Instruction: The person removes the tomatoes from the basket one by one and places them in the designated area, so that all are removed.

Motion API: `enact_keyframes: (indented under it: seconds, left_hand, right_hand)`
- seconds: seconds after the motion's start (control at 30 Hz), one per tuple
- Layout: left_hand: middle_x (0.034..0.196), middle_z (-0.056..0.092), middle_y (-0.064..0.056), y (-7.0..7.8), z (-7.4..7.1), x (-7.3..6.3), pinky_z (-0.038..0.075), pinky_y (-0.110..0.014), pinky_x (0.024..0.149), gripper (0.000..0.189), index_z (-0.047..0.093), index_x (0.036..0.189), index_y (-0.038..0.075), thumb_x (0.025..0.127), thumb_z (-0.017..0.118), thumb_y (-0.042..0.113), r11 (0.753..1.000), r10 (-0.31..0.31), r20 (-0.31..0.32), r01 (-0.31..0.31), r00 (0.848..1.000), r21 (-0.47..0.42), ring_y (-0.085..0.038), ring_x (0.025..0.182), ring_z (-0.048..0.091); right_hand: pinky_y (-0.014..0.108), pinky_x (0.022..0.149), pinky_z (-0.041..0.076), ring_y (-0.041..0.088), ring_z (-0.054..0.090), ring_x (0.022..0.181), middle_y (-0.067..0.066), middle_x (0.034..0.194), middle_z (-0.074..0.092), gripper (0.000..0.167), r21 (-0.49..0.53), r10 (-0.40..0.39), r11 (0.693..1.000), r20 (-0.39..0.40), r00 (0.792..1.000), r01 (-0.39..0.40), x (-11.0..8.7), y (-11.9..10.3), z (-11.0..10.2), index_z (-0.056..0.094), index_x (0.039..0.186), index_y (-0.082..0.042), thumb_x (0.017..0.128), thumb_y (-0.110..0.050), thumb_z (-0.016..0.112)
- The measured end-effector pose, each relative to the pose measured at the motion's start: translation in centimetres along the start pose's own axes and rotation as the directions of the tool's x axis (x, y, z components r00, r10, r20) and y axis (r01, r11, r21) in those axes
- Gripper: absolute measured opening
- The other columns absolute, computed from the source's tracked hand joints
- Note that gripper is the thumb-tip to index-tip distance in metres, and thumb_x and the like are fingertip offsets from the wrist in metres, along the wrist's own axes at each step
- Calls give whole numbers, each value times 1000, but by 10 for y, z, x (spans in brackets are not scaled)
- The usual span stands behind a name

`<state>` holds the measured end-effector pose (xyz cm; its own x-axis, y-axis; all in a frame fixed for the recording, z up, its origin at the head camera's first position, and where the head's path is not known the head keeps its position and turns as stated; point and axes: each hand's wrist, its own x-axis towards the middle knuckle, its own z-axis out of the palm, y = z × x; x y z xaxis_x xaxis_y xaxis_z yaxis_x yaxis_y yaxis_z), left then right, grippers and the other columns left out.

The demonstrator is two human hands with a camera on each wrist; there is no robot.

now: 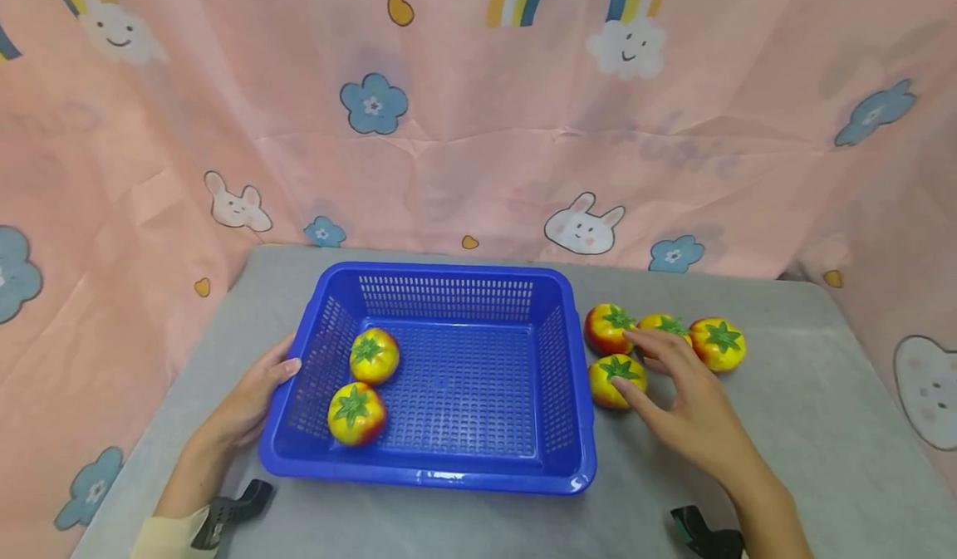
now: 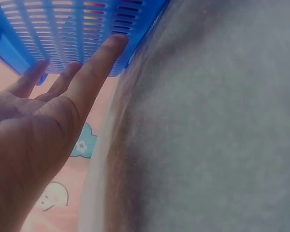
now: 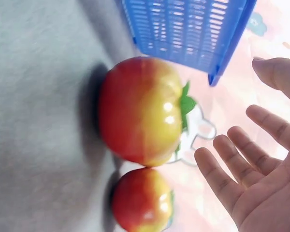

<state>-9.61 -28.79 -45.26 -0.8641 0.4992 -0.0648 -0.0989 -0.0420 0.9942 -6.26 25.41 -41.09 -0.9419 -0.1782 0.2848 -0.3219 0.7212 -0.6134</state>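
Observation:
A blue plastic basket (image 1: 467, 376) with slotted walls holds two red-and-yellow tomatoes, a rear one (image 1: 375, 356) and a front one (image 1: 357, 414), at its left side. My left hand (image 1: 257, 389) holds the basket's left edge, thumb at the rim; in the left wrist view its fingers (image 2: 94, 72) lie along the outer wall. My right hand (image 1: 691, 409) hovers with spread fingers over tomatoes right of the basket. Nearest its thumb is a yellow tomato (image 1: 617, 381); a redder tomato (image 1: 609, 329) sits behind it. The right palm holds nothing in the right wrist view.
Two more tomatoes, one partly hidden by my right hand (image 1: 664, 324) and one farther right (image 1: 718, 344), stand on the grey-covered table (image 1: 830, 426). A pink patterned curtain (image 1: 463, 144) hangs behind the table. Dark straps (image 1: 232, 513) show at both wrists.

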Motion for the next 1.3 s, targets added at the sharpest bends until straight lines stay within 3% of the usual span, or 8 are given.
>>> enact_keyframes:
  seconds: [0.1,0.13,0.23,0.33,0.4,0.8,1.0,1.3]
  left_hand:
    - [144,61,18,1,0,-1,62,-34,98,66,-3,169,1,114,31,16,1000,-1,3,1,1000,-7,-10,126,68]
    - [144,61,18,1,0,-1,62,-34,98,66,-3,168,1,114,31,16,1000,-1,4,1,1000,-7,-10,126,68]
    - [144,61,18,2,1,-1,62,-35,98,66,-4,168,0,114,30,17,1000,-2,8,2,1000,-6,-10,126,69]
    - [145,59,19,3,2,-1,62,-35,97,66,-3,169,1,114,30,18,1000,-7,1,7,1000,7,-9,126,68]
    - [145,59,19,3,2,-1,62,-35,97,66,-3,169,2,114,31,18,1000,-10,-3,10,1000,11,-9,126,68]
    - [146,61,16,1,0,-2,63,-36,97,64,-1,169,4,114,29,16,1000,20,27,-20,999,-17,-11,126,69]
    - [146,62,14,-1,-1,-2,63,-36,97,64,0,170,5,113,28,14,999,31,31,-30,999,-35,-13,125,70]
    - [145,60,17,1,0,-1,63,-35,96,65,-2,169,2,113,30,16,1000,10,9,-10,1000,9,-10,126,69]
  right_hand:
    - [-5,102,32,30,58,130,10,145,59,59,3,-8,1000,28,1000,8,4,-9,-2,60,145,-12,91,-17,84]
    - [0,104,40,30,59,131,9,145,58,59,0,-8,1000,42,999,8,6,-12,-2,60,146,-13,92,-19,84]
    - [30,109,56,30,60,130,6,147,57,59,-3,-8,1000,72,997,8,10,-21,-4,59,148,-17,93,-24,83]
    - [64,107,52,32,57,134,6,149,56,60,1,-21,1000,84,996,21,15,-28,-6,59,149,-19,94,-26,82]
    - [70,108,49,33,55,137,6,150,57,61,3,-36,999,87,996,36,18,-31,-7,59,149,-19,93,-27,83]
    - [67,107,52,32,55,140,7,154,54,62,-38,-115,992,140,983,122,38,-56,-12,59,149,-18,93,-31,83]
    - [56,104,59,30,56,140,6,157,52,61,-42,-175,981,215,961,188,49,-73,-8,58,150,-22,95,-35,80]
    - [53,104,59,30,57,141,5,159,51,62,-75,-237,960,295,926,270,65,-94,-1,58,151,-22,95,-39,78]
